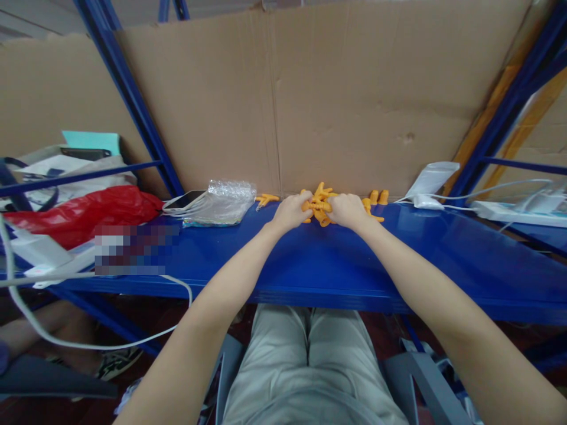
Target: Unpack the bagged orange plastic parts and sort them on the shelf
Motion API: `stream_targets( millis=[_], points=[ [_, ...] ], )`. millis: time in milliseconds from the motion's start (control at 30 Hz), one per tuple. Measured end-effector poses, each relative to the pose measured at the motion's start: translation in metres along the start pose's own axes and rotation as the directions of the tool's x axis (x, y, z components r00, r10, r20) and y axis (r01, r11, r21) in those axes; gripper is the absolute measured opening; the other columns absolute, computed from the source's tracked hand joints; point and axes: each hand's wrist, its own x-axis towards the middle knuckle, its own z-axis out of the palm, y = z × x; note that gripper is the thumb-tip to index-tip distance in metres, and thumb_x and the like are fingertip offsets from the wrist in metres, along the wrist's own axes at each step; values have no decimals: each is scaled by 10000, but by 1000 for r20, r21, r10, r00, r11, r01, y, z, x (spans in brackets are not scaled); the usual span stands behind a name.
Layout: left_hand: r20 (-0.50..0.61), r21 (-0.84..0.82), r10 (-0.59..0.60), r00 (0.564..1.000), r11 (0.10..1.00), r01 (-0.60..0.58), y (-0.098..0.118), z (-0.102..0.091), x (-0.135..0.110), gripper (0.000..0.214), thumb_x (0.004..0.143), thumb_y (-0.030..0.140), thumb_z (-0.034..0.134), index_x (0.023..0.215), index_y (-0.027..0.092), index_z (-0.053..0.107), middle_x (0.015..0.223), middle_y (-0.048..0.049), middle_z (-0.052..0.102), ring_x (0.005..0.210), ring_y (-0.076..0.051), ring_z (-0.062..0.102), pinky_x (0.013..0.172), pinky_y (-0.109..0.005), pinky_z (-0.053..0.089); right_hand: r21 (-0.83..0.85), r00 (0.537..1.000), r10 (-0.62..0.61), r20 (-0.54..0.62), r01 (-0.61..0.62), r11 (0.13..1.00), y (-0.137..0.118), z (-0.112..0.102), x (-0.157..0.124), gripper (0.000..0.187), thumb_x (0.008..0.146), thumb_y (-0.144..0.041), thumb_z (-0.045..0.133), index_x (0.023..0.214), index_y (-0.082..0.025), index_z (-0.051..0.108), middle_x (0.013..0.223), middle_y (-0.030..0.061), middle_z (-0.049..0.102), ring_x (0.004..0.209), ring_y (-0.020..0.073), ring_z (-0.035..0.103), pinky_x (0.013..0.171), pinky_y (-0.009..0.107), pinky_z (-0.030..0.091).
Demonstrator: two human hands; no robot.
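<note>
A small heap of orange rubbery pieces [321, 200] lies at the back of the blue shelf [319, 265], against the cardboard wall. My left hand [291, 212] is curled round the left side of the heap, fingers closed on some pieces. My right hand [348, 211] grips the right side the same way. The two hands nearly touch over the heap. A few loose orange pieces [267, 199] lie to the left and two more orange pieces [378, 197] stand to the right.
A clear plastic bag [224, 202] and a phone [186, 200] lie left of the heap, with a red bag [84, 213] and white cables [88, 339] further left. A white pouch [432, 177] and power strip [509, 211] sit right. Another person's leg [48, 327] shows bottom left.
</note>
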Motion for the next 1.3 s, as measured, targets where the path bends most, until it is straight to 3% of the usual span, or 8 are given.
stream_targets(
  millis=[233,500,633,800,967,1067,1200,1300],
  points=[
    [38,-178,-58,998,982,63,0,7,2,107,734,109,610,765,188,544,748,28,590,759,-143,582,711,-239,421,-26,999,-51,12,52,998,4,6,2,354,939,-242,461,1125,-82,716,1021,227,741,1042,299,700,843,349,504],
    [10,37,-18,1000,999,17,7,0,-5,148,824,168,598,968,195,616,932,-58,677,932,-227,651,794,-290,458,-6,997,-73,0,73,997,-8,-3,-3,363,960,-258,437,1145,-88,699,1068,220,734,1058,313,698,866,383,510],
    [2,54,9,1000,998,-9,13,3,-6,183,826,162,586,1000,208,622,987,-66,688,976,-230,652,808,-288,468,-3,999,-37,6,37,999,-13,-8,-5,363,959,-229,424,1122,-71,708,1053,237,733,1042,314,705,842,371,523],
    [6,-27,-9,1000,1000,9,12,9,-3,159,785,137,598,921,214,624,854,-22,673,873,-208,652,770,-280,462,-13,999,-43,4,43,999,-11,-4,-3,364,950,-188,411,1091,-62,722,1021,242,738,1023,319,714,831,378,533],
    [21,-211,-46,999,976,49,11,11,1,124,719,102,624,768,197,560,721,34,603,750,-148,597,708,-244,440,-28,998,-62,5,62,998,-9,-2,-1,352,940,-160,425,1078,-58,732,994,245,742,1021,309,718,830,367,539],
    [107,-363,-126,986,919,157,14,10,2,176,702,81,632,719,192,498,621,65,533,612,-107,540,619,-219,418,-37,997,-71,20,72,997,-10,-3,-2,355,937,-153,428,1097,-58,730,987,246,743,1025,316,717,833,379,543],
    [343,-484,-222,913,791,374,17,6,-1,158,773,124,609,774,209,475,497,99,466,393,-72,415,470,-199,352,-42,994,-102,35,103,994,-10,-1,-2,351,936,-161,441,1111,-85,735,996,236,744,1020,318,718,840,396,540],
    [408,-477,-201,891,785,396,14,5,-2,135,788,158,614,778,208,489,490,90,479,379,-77,425,455,-198,350,-40,992,-124,37,126,991,-11,2,-2,335,930,-181,465,1104,-102,741,1008,228,745,1026,308,714,856,387,528]
  ],
)
